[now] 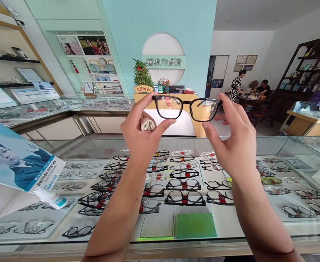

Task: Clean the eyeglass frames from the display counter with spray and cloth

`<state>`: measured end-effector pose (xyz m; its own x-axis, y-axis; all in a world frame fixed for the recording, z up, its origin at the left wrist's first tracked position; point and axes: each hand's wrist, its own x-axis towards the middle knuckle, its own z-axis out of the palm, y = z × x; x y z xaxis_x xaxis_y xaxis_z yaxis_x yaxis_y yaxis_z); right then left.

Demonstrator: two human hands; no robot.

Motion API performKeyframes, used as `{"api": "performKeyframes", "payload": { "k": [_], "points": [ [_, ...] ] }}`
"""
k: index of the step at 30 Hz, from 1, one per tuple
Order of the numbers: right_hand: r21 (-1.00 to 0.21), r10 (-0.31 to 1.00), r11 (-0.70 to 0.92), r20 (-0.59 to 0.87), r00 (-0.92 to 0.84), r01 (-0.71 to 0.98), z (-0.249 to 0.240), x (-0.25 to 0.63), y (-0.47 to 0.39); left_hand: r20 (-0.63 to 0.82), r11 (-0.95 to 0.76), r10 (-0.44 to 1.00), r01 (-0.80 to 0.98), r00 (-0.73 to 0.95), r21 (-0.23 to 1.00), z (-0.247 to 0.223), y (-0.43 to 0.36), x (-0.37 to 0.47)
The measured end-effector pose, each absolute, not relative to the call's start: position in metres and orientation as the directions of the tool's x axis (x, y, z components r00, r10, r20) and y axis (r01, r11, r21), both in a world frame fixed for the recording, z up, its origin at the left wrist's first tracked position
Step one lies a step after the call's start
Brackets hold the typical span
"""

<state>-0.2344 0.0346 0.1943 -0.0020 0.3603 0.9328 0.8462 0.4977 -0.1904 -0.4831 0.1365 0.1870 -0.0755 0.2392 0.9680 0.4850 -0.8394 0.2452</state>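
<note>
A pair of black-framed eyeglasses [186,103] is held up in front of me, level, above the glass display case. My left hand [142,133] pinches its left end between thumb and fingers, and a rolled light cloth [147,124] is tucked in the same palm. At the other end, my right hand [234,133] grips the frame near the hinge, its thumb by the lower rim. Printed lettering shows on the clear lenses. Below, several rows of eyeglasses [185,184] with red tags lie inside the case.
On the glass top at left stand a blue-and-white advertising card [20,160] and a small white bottle [52,198]. A green pad [196,225] lies in the case. Beyond is a reception desk [146,100] with plants. Two people [235,87] are at a table at the far right.
</note>
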Motion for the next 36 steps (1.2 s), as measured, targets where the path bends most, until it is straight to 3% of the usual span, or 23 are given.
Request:
{"api": "performKeyframes", "payload": {
  "k": [19,36],
  "points": [
    [-0.198,0.352,0.508,0.936,0.008,0.838,0.195,-0.236,0.032,0.968,-0.833,0.228,0.494,-0.107,0.251,0.187,0.137,-0.481],
    [-0.21,0.332,0.505,0.943,0.037,0.837,0.192,-0.233,0.037,0.988,-0.784,0.096,0.603,-0.122,0.151,0.184,0.117,-0.468]
  ]
}}
